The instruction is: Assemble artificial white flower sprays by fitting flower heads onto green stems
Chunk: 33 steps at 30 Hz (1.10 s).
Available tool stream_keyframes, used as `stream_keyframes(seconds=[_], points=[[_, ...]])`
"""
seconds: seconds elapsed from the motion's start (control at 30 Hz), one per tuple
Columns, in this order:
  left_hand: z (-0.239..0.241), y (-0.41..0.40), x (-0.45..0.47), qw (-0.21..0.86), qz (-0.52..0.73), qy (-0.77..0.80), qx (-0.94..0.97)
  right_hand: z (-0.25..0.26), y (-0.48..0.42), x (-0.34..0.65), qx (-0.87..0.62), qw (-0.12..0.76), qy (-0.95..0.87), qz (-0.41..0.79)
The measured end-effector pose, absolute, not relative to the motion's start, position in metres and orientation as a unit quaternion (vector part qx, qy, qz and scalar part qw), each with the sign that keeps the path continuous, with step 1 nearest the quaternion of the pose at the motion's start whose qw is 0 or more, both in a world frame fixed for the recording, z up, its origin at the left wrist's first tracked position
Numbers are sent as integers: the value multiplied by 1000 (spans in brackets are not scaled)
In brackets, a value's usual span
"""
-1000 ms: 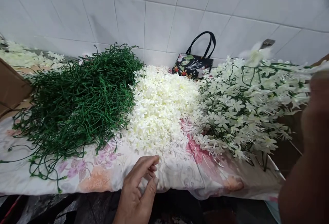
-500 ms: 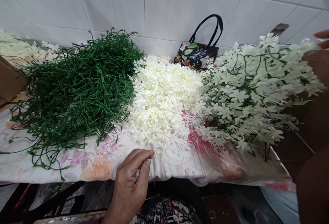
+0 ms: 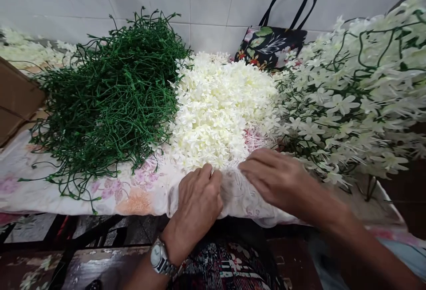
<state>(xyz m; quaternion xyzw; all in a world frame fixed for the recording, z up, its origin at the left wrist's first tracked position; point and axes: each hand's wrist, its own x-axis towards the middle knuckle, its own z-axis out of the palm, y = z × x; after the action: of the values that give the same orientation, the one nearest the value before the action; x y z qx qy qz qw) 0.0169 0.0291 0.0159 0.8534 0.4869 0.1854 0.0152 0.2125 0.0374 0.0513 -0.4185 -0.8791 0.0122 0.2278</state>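
Observation:
My left hand (image 3: 199,199) is curled at the near edge of the floral cloth (image 3: 133,192), its fingers bunching the fabric just below a heap of loose white flower heads (image 3: 219,108). My right hand (image 3: 273,176) lies close beside it on the same fold of cloth, fingers bent downward and pressed to the fabric near thin white stamen pieces (image 3: 233,168). A watch sits on my left wrist (image 3: 159,256).
A tangled pile of green plastic stems (image 3: 109,99) lies to the left. Finished sprays of white flowers on green stems (image 3: 359,99) are heaped at the right. A black floral handbag (image 3: 271,45) leans on the tiled wall. A cardboard box (image 3: 15,99) stands far left.
My right hand has come down from the flower sprays at the right to the cloth edge beside my left hand. My left hand has closed on the cloth. The view has tilted downward.

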Motion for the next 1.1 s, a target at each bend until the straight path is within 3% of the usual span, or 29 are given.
stream_keyframes(seconds=[0.1,0.17,0.4,0.7,0.9,1.1], points=[[15,28,16,17,212,499,840,38,42,194,-391,139,-910,-18],[13,27,12,41,242,508,826,35,43,190,-386,130,-913,-24],[8,22,4,136,322,492,798,28,30,174,-414,238,-874,89],[5,17,4,146,372,446,801,21,19,160,-486,295,-796,206],[6,14,4,133,393,433,800,22,11,157,-481,397,-747,229],[9,15,-1,289,501,451,680,21,4,160,-477,457,-682,313]])
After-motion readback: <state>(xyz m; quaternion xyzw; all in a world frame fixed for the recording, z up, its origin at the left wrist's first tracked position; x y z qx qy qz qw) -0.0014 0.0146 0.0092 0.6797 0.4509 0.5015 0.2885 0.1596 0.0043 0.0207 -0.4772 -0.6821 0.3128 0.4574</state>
